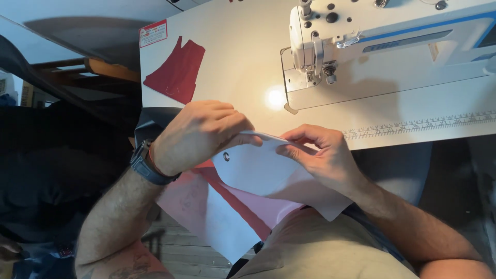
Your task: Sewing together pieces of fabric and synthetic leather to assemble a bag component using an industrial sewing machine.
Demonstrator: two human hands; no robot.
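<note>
My left hand (199, 135) and right hand (323, 155) each pinch the white pattern sheet (258, 168) at the bench's near edge. I judge a loosened grip could let the red fabric (235, 199) beneath slide off my lap.

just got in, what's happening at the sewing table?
A person sits at a white sewing machine and holds a white sheet with a metal eyelet in both hands at the table's near edge. The left hand and right hand pinch its upper edge. Red and pink fabric pieces lie beneath it on the lap. A separate dark red fabric piece rests on the table, left of the machine. Nothing is under the needle.
</note>
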